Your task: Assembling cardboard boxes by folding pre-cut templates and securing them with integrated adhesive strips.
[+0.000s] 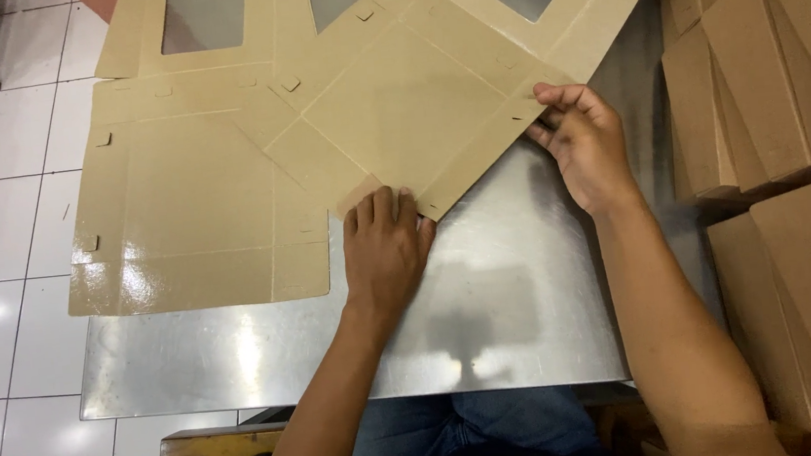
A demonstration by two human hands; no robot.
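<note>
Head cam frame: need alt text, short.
Seen from above, a person's left hand and right hand press on the edges of a flat, unfolded cardboard box sheet on a shiny metal table. More flat sheets with windows lie beside it, and folded cardboard boxes are stacked at the right.

Bright overhead light glares off the steel table (493, 309); focus sharp.

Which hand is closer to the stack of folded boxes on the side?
Right. The right hand grips the flat cardboard sheet near the folded boxes; the left hand presses it farther away.
</note>
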